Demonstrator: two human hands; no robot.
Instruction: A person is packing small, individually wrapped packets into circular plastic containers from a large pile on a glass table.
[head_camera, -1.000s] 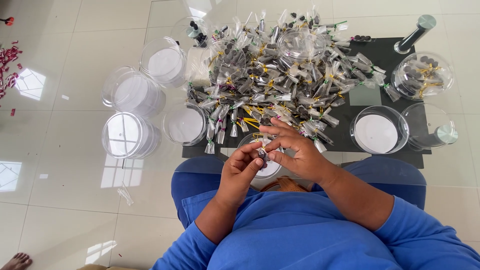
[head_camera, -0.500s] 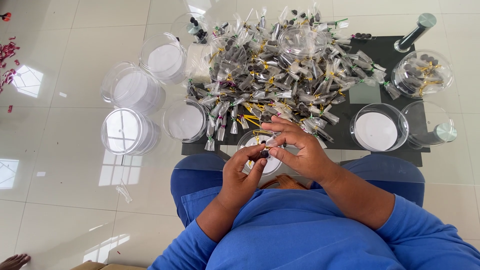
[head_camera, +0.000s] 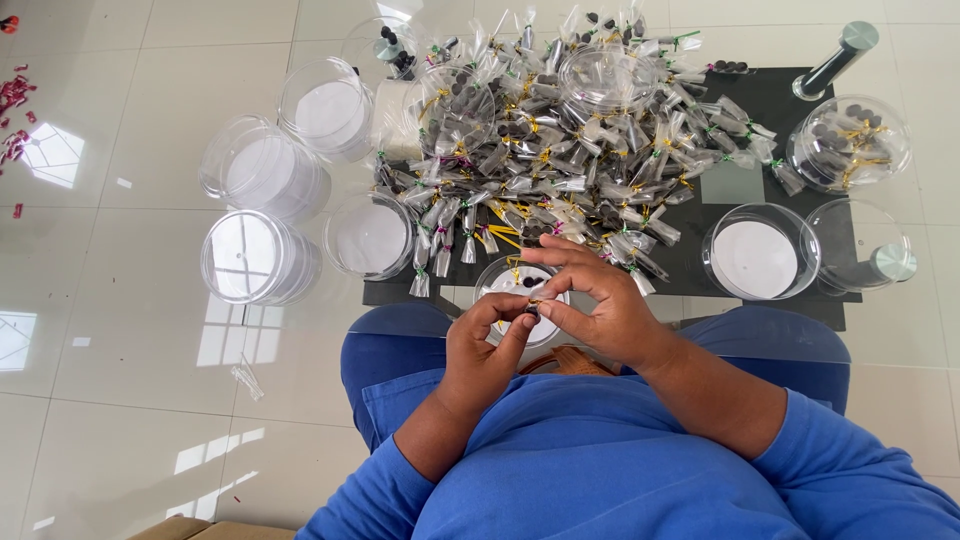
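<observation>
tiny pinched item too small to tell

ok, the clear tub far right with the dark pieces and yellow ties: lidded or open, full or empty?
Partly filled: the clear tub holds dark pieces with yellow ties, well short of packed. Lid on or off: cannot tell through the clear plastic from above.

This looks like a room in a home turned into a small packing spot. The floor is glossy pale tile that mirrors window light, as in a living room. On it stands a low glass desk with a dark mat. On the mat lies a big heap of small tied cellophane packets. To the left of the heap stand clear round plastic tubs, and more tubs stand to its right. Far left of the heap, red scraps lie on the tile.
</observation>
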